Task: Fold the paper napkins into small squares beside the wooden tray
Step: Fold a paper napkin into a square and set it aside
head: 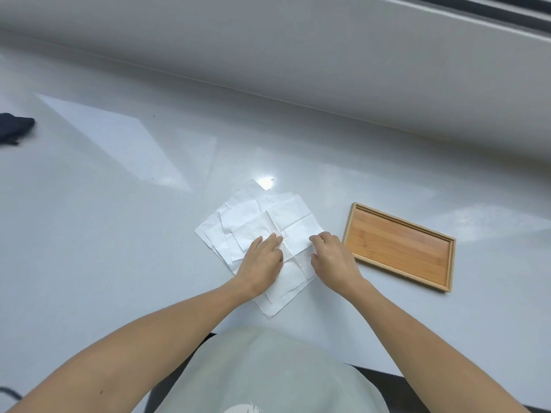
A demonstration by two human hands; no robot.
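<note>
the grey table (pixel 119 234) runs wide under everything, glossy, with pale reflections across it. my landmark is the wooden tray (pixel 399 248), lying flat on the table with nothing in it, its long side slanting away from me. there is a faint dark mark on the tray's floor near its left end, too small for me to read.

just left of the tray, near it but not touching, lies the pile of paper napkins (pixel 238 228), white sheets spread loosely over one another, corners fanned out at different angles. the topmost napkin (pixel 295 231) is unfolded, with crossed crease lines dividing it into quarters.

my left hand (pixel 262 260) rests palm down on the pile, on the side away from the tray, fingers (pixel 275 238) stretched out and close together, tips pressing near the middle of the top sheet where the creases meet. it grips nothing; it is flat and open.

my right hand (pixel 331 257) sits between that crease and the tray, at the top napkin's tray-side edge, fingers curled down onto the paper. whether they pinch the edge or only press on it, i cannot tell.

far to the tray's left, at the table's edge of view, lies a dark cloth (pixel 15 126).
</note>
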